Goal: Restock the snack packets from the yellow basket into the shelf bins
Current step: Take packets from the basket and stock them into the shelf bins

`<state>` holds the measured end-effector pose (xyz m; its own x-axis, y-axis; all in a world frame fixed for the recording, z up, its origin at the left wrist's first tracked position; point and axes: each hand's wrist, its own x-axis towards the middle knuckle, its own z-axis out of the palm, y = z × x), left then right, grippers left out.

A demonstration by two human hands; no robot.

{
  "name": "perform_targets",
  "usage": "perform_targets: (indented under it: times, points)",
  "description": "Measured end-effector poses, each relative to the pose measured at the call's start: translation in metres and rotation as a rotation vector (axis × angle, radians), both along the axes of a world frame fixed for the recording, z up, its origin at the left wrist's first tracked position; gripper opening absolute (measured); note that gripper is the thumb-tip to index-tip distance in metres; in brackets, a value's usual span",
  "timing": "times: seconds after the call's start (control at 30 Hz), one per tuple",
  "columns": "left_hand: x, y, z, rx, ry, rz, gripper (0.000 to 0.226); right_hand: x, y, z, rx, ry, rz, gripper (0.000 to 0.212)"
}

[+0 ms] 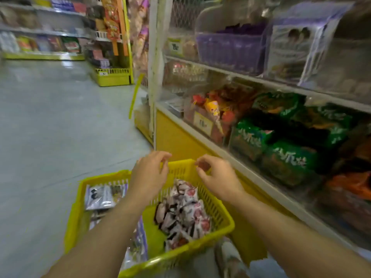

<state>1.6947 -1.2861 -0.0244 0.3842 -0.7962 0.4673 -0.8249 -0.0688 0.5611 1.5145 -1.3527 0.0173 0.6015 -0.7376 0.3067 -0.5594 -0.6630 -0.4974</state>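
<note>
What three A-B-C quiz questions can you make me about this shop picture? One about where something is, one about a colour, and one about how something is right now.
1. Where are the green packets?
A. On the floor
B. In a clear shelf bin
C. Hanging from a hook

2. What colour is the basket?
A. Blue
B. Yellow
C. Red

3. How is the basket right now?
A. Empty
B. Upside down
C. Holding snack packets

Answers:
1 B, because the green packets are piled behind the bin's see-through front on the lower shelf.
2 B, because its rim and mesh walls are all yellow.
3 C, because a heap of white-and-red packets lies inside it, with more packets at its left end.
</note>
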Motion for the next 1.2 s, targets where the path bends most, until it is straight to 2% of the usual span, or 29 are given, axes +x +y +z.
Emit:
perform_targets:
  times: [0.17, 0.3, 0.47, 0.63, 0.9, 1.07, 1.2]
  points:
    - [0.066, 0.056, -0.076, 0.199, 0.18, 0.243, 0.027, 0.049, 0.007, -0.08, 0.244, 0.125, 0.084, 0.017]
    - [0.099, 0.079, -0.117, 0.368, 0.157, 0.348, 0.033, 0.085, 0.008, -0.126, 0.37, 0.227, 0.172, 0.025]
    - [0.12, 0.074, -0.15, 0.487, 0.065, 0.344, 0.041, 0.126, 0.011, -0.177, 0.697, 0.369, 0.24, 0.041]
    - [0.143, 0.059, -0.168, 0.595, -0.019, 0.337, 0.056, 0.153, 0.018, -0.221, 0.961, 0.365, 0.192, 0.068]
    - [0.17, 0.034, -0.158, 0.888, -0.231, 0.323, 0.083, 0.169, 0.029, -0.251, 1.149, 0.223, 0.041, 0.081]
    - [0.174, 0.034, -0.144, 0.977, -0.417, 0.308, 0.06, 0.175, 0.037, -0.25, 1.182, 0.203, 0.015, 0.073]
    - [0.177, 0.04, -0.13, 0.962, -0.47, 0.259, 0.03, 0.175, 0.036, -0.246, 1.168, 0.153, -0.06, 0.075]
